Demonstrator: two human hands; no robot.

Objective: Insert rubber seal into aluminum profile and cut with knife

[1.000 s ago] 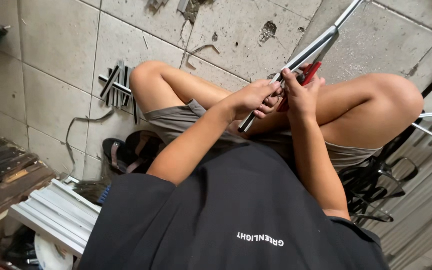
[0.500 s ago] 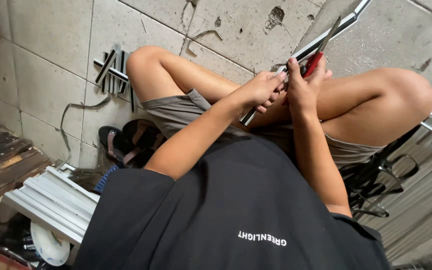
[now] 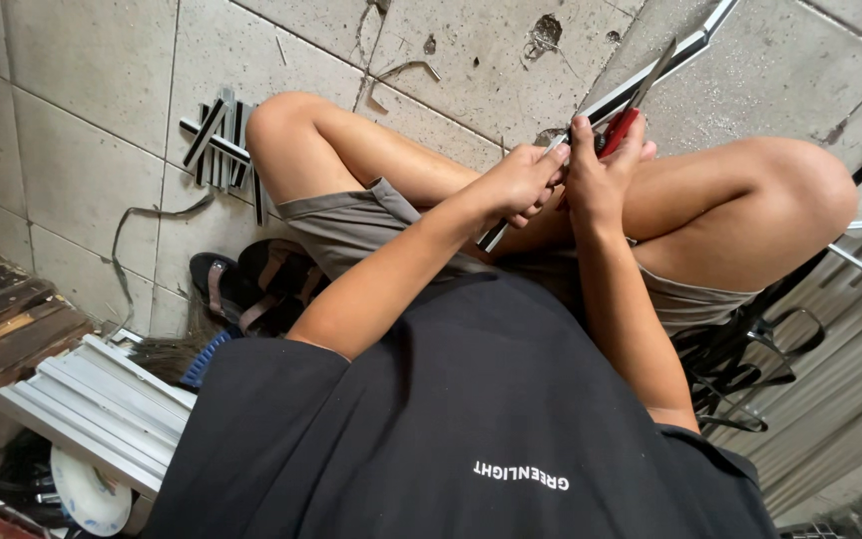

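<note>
Tiled floor (image 3: 82, 110); metal offcuts (image 3: 219, 140), sandals (image 3: 251, 279) nearby.

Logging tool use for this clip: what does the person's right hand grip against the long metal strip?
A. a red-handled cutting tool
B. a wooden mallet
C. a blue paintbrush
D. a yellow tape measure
A: the right hand closes around a red-handled cutting tool, its blades by the metal strip that the left hand steadies.

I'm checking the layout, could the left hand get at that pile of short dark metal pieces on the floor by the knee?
Probably yes, once freed: the left hand grips the long metal strip, and the dark metal pieces lie uncovered on the tiles just beyond the left knee.
</note>
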